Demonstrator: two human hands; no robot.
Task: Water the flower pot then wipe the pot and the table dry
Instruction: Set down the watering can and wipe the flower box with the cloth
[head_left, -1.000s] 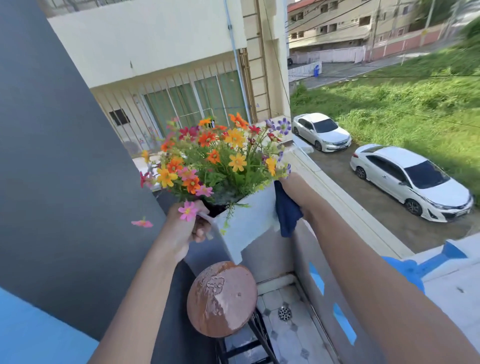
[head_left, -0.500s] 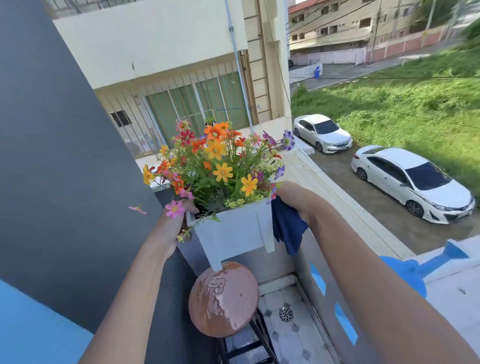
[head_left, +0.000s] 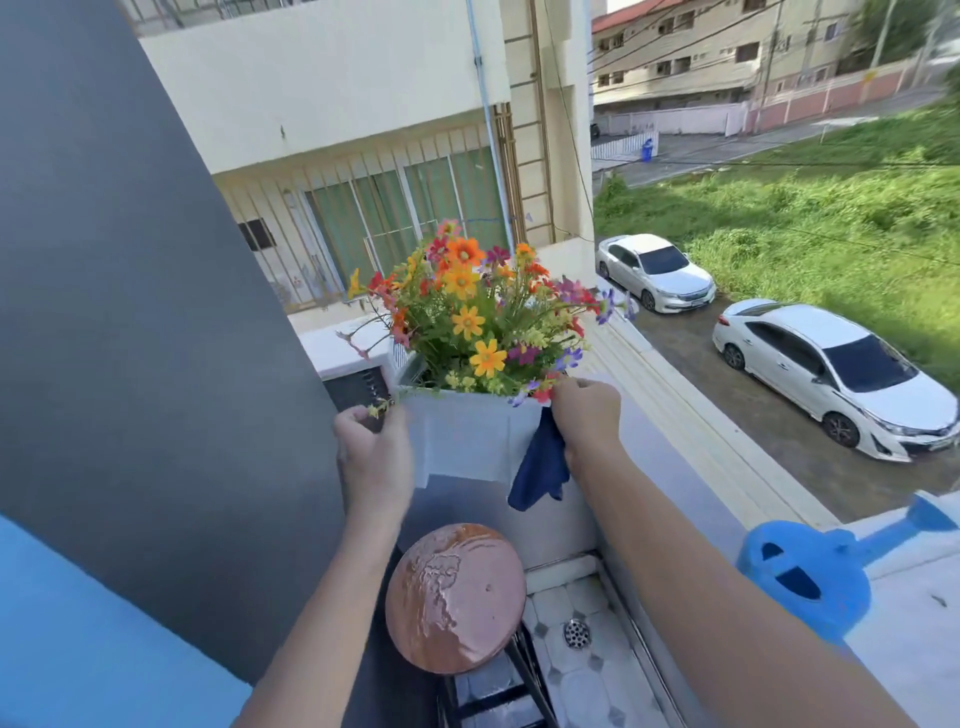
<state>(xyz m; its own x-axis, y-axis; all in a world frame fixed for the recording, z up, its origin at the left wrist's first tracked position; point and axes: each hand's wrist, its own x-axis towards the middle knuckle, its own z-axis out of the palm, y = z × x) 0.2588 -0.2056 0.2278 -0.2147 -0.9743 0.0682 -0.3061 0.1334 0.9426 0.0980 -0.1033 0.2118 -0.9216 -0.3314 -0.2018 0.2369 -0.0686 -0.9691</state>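
The fingers (head_left: 354, 419) of the left hand (head_left: 371, 460) are curled around the left wall of the white flower pot (head_left: 470, 436), with the thumb on its front face. The fingers (head_left: 586, 387) of the right hand (head_left: 584, 418) are curled over the right top corner of the pot and pinch a dark blue cloth (head_left: 537, 475) against it. The loose end of the cloth hangs down beside the pot. The pot is in the air between both hands, upright, above and beyond the far edge of the round brown tabletop (head_left: 454, 597), and it does not touch it. The bunch of flowers (head_left: 478, 322) stands up from the pot and hides its inside.

A film of water lies on the tabletop. A grey wall (head_left: 130, 312) is close on the left and the grey balcony ledge (head_left: 660, 447) is just behind the right hand. A blue watering can (head_left: 805, 577) stands on the white ledge at the right, well apart from the tabletop. A floor drain (head_left: 576, 633) is in the tiles below, and two white cars (head_left: 831, 364) are parked down on the street.

One second ago the pot leaned strongly to the left. Now it is level, and the left hand has moved from the rim to the side wall.
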